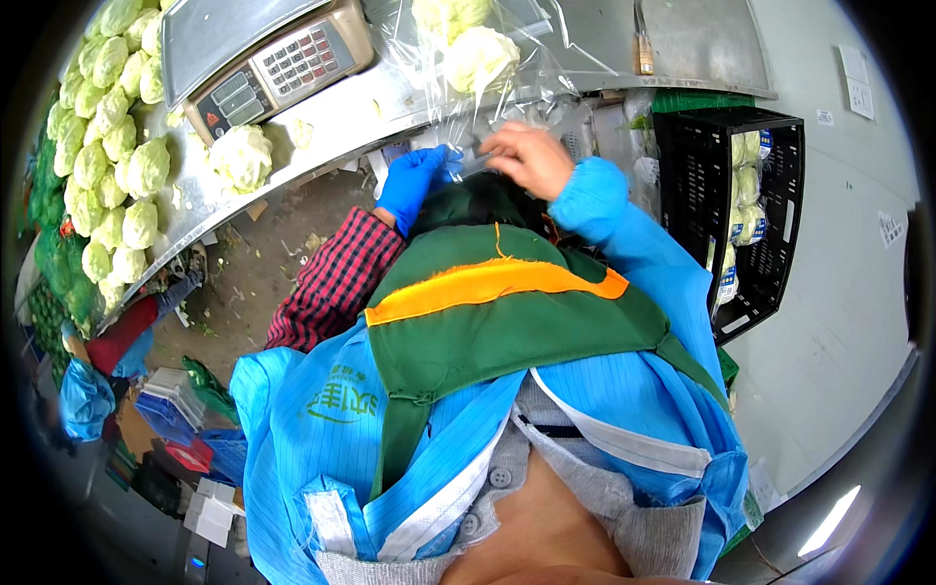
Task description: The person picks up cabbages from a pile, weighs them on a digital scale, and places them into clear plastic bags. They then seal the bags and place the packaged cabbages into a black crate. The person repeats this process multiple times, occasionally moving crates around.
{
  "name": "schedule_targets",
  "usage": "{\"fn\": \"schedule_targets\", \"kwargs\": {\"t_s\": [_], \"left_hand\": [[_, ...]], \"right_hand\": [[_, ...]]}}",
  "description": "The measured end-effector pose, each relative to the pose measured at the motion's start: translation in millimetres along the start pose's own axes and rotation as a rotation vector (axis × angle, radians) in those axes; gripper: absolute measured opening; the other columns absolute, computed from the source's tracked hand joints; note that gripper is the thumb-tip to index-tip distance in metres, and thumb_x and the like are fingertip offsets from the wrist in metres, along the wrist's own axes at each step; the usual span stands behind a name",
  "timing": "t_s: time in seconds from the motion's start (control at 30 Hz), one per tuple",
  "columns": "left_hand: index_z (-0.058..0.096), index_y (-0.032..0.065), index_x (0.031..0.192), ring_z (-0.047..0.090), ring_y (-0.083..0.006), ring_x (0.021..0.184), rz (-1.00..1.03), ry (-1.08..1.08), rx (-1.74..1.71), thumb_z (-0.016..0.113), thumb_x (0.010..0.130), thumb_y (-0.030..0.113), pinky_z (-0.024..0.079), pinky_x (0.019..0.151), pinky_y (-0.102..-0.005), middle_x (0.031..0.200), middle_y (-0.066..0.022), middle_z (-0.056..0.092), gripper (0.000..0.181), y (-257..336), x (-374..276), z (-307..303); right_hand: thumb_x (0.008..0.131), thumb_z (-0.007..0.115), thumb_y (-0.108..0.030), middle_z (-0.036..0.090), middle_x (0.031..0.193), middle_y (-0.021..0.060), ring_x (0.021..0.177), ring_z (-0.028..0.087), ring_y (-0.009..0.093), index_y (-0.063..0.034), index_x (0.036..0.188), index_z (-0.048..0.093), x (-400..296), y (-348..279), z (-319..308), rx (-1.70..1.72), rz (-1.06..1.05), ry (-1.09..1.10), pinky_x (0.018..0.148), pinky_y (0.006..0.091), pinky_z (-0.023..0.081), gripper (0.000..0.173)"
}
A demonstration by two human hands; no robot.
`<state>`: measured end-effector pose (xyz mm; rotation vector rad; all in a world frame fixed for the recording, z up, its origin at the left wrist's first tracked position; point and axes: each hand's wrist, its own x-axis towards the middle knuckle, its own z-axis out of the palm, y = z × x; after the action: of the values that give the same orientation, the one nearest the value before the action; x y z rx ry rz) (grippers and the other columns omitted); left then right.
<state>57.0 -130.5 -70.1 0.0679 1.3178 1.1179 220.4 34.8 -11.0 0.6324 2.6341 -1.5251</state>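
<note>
My left hand (418, 179), in a blue glove, pinches the gathered end of a clear plastic bag (457, 121) at the bench edge. My bare right hand (530, 157) is beside it, to the right, its fingers curled at the film; blur hides whether they grip it. Inside or under the clear film lie two pale green leafy heads, the nearer one (481, 60) on the metal bench. Another leafy head (241, 159) sits on the bench in front of a digital scale (289, 66), left of my hands.
Many leafy heads (110, 146) are piled at the bench's left. A wooden-handled tool (643, 55) lies at the back right. Right of me stands a black crate (760, 292) holding wrapped heads (747, 186). Another person (121, 351) is at the far left, near blue crates (223, 450).
</note>
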Motion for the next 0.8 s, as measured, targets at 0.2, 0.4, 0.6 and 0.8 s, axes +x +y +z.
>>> {"fn": "schedule_targets", "kwargs": {"t_s": [0.2, 0.4, 0.6, 0.8], "left_hand": [[0.069, -0.0004, 0.099, 0.06, -0.0095, 0.074, 0.135, 0.03, 0.032, 0.055, 0.096, 0.024, 0.049, 0.069, -0.0237, 0.085, -0.0033, 0.068, 0.028, 1, -5, 3], [0.07, -0.0013, 0.097, 0.06, -0.01, 0.072, 0.163, 0.089, 0.099, 0.056, 0.096, 0.023, 0.049, 0.068, -0.0242, 0.082, -0.005, 0.069, 0.028, 10, -8, 2], [0.068, -0.0013, 0.101, 0.061, -0.0121, 0.072, 0.129, 0.091, 0.029, 0.06, 0.093, 0.024, 0.05, 0.069, -0.0253, 0.083, -0.0071, 0.069, 0.027, 8, -8, -15], [0.043, 0.0168, 0.142, 0.049, -0.0343, 0.119, 0.88, 0.436, 0.9, 0.072, 0.078, 0.011, 0.042, 0.1, -0.0416, 0.135, -0.0174, 0.049, 0.071, 20, -21, -18]], "right_hand": [[0.079, 0.069, -0.01, 0.059, 0.086, 0.0096, 0.078, 0.06, 0.029, -0.0054, 0.09, 0.06, 25, -9, 36, -0.074, -0.035, -0.043, 0.067, 0.0391, 0.047, 0.015], [0.082, 0.065, -0.016, 0.056, 0.087, 0.0084, 0.086, 0.056, 0.03, -0.0087, 0.087, 0.057, 16, -5, 18, -0.124, -0.258, -0.208, 0.078, 0.0412, 0.042, 0.011], [0.081, 0.059, -0.014, 0.063, 0.097, 0.0132, 0.097, 0.059, 0.03, -0.0045, 0.093, 0.066, -173, 89, -8, -0.829, 0.309, -0.925, 0.08, 0.0413, 0.046, 0.017], [0.08, 0.064, -0.016, 0.064, 0.096, 0.017, 0.086, 0.061, 0.032, -0.0074, 0.115, 0.059, -134, 58, -70, -0.366, 0.196, -0.496, 0.075, 0.0434, 0.048, 0.037]]}}
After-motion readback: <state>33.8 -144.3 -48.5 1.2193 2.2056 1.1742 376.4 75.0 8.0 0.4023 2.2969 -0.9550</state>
